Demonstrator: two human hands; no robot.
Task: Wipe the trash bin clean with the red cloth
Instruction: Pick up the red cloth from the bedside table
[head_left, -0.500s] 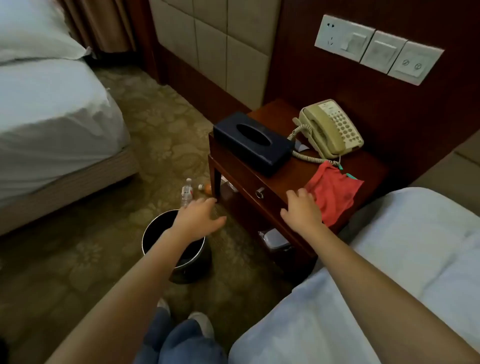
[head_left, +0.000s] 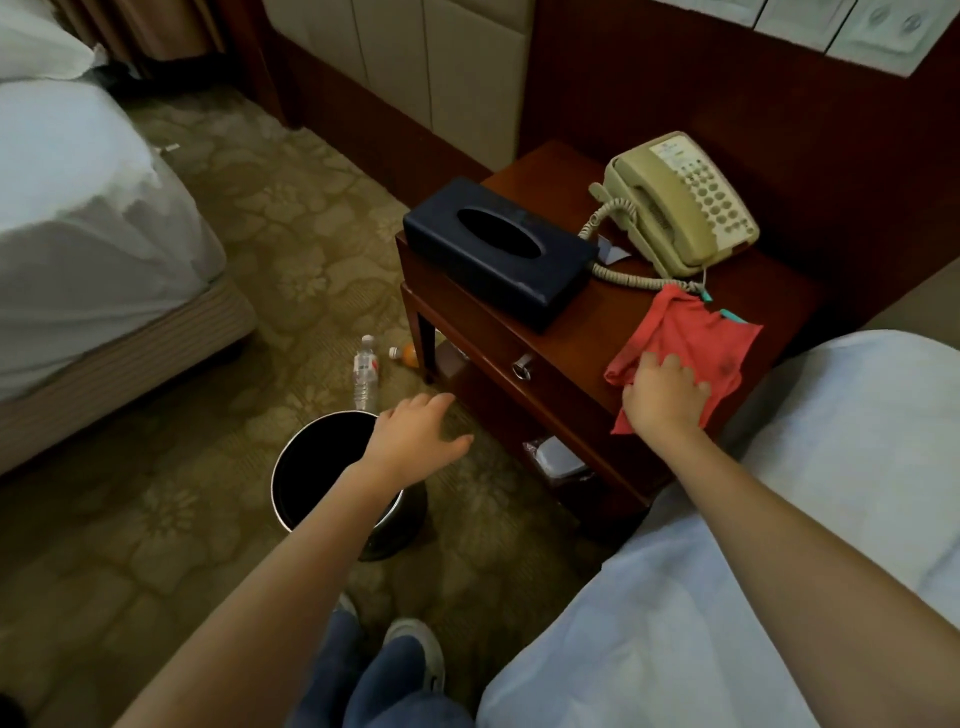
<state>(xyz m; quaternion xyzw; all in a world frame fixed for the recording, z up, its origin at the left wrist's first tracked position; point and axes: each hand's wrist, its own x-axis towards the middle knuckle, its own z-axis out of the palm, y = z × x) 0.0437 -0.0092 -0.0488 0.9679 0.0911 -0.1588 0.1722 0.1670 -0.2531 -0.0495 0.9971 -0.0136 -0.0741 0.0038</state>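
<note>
right hand palm-down on the near part of the red cloth, fingers spread and nearly straight, pressing the fabric rather than bunching it. red cloth rumpled on the wooden worktop, one corner hanging past the edge just beside the wrist. left hand loose, fingers apart, holding nothing, over the far rim of the trash bin, forearm crossing its dark mouth. trash bin upright on the carpet, below and left of the right hand. beyond the right hand, a beige telephone, coiled cord touching the cloth's far edge. farther off between the two hands, a dark tissue box. past the left hand, a clear water bottle on the floor, and just beside it something small and orange, perhaps another bottle.
</note>
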